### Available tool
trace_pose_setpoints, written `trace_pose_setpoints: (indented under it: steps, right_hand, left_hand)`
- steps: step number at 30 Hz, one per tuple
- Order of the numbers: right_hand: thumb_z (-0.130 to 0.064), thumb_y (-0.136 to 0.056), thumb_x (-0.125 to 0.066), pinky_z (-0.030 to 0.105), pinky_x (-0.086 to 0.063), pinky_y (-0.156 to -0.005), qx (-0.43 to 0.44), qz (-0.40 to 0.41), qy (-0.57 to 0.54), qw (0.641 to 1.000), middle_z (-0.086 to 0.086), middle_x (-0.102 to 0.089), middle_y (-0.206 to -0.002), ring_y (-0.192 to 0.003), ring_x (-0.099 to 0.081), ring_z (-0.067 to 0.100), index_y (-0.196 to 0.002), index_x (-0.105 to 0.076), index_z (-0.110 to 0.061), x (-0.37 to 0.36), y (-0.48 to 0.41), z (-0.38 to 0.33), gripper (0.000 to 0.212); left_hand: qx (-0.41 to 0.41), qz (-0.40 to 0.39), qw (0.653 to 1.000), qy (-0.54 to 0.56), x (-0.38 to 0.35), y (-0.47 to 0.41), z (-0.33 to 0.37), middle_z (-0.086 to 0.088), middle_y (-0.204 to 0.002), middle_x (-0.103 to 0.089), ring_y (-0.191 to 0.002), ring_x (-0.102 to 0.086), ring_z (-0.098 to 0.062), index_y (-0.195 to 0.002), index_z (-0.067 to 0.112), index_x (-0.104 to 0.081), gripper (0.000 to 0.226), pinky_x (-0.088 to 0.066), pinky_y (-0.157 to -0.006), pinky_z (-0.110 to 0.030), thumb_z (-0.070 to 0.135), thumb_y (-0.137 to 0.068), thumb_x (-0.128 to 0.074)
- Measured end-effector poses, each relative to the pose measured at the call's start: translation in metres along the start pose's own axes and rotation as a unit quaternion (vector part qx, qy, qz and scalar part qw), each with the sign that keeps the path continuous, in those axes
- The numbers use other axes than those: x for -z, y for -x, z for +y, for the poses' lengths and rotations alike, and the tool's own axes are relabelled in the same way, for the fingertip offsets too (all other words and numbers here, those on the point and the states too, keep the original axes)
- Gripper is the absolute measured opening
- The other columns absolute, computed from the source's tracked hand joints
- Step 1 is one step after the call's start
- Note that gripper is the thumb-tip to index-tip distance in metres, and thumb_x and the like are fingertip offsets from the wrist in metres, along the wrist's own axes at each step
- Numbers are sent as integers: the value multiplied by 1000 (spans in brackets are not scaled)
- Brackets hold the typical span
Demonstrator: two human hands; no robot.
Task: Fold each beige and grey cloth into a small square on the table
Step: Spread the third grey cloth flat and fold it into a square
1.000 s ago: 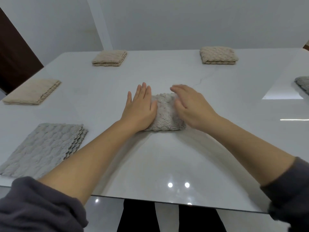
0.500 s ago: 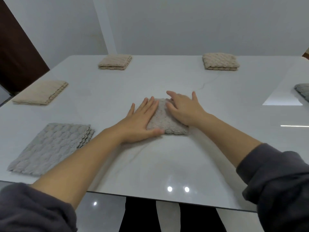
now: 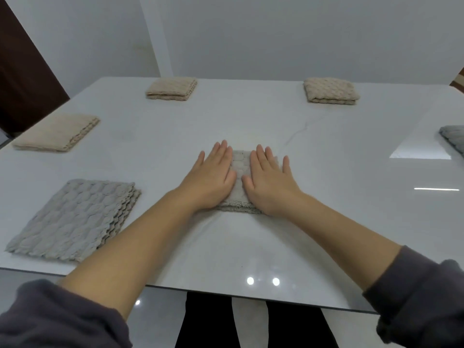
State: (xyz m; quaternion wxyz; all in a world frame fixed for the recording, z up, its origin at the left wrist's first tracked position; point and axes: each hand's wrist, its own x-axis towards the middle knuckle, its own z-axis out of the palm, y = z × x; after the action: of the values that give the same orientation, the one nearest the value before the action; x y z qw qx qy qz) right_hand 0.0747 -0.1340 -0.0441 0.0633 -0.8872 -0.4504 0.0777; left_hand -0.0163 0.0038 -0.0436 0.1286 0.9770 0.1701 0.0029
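A small folded grey cloth [image 3: 239,169] lies in the middle of the white table [image 3: 326,197]. My left hand [image 3: 211,178] presses flat on its left half with straight fingers. My right hand [image 3: 267,180] presses flat on its right half, fingers straight and slightly spread. Only a strip of the cloth shows between the hands, plus its near edge. A larger grey cloth [image 3: 72,218] folded in a wider rectangle lies at the near left. A beige folded cloth [image 3: 56,133] sits at the left edge.
Two more beige folded cloths lie at the far side, one far left [image 3: 172,88] and one far right [image 3: 330,91]. A grey cloth [image 3: 454,138] is cut off by the right edge. The table's front edge runs close below my forearms.
Both hands have moved onto the top of the cloth and now lie flat side by side, palms down. The right hand shifted from the cloth's far right corner toward its near side.
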Motion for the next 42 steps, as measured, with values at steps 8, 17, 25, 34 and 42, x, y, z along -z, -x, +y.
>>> trace_pose_setpoints:
  steps: [8,17,25,34,42]
  right_hand:
    - [-40,-103,-13,54,8,-118,-8,14,30,999,7,8,-163,-150,9,21,-154,4,-7,-13,-1,1,64]
    - [-40,-102,-12,56,7,-117,-15,19,30,999,7,7,-163,-150,9,21,-154,3,-7,-14,-3,1,64]
    - [-40,-101,-26,55,-2,-118,23,63,-135,989,2,-47,-144,-139,-34,20,-154,-15,-19,14,-13,26,58]
    - [-28,-101,-37,34,-37,-78,13,212,-90,973,0,-68,-96,-92,-60,26,-123,-58,-17,19,9,46,32]
    - [-36,-104,-16,49,7,-120,70,14,-20,997,1,11,-163,-149,14,16,-155,4,-11,9,-5,23,61]
  left_hand:
    - [9,-23,999,-23,-9,-1,-1,-4,-163,14,-148,15,-13,-154,9,7,63,7,-121,-39,37,-103,-16]
    - [11,-12,1000,-5,-14,2,3,-5,-162,14,-148,16,-14,-154,9,7,63,7,-121,-38,36,-103,-17]
    - [-113,-1,992,62,2,28,-23,12,-159,25,-141,29,-1,-155,26,11,100,12,-119,-32,77,-81,-33]
    - [85,104,987,84,22,30,-37,-5,-163,9,-149,11,-15,-155,10,1,68,5,-122,-35,7,-96,-32]
    - [52,46,998,8,-7,18,24,-11,-162,12,-149,13,-20,-153,5,5,63,7,-121,-37,33,-103,-20]
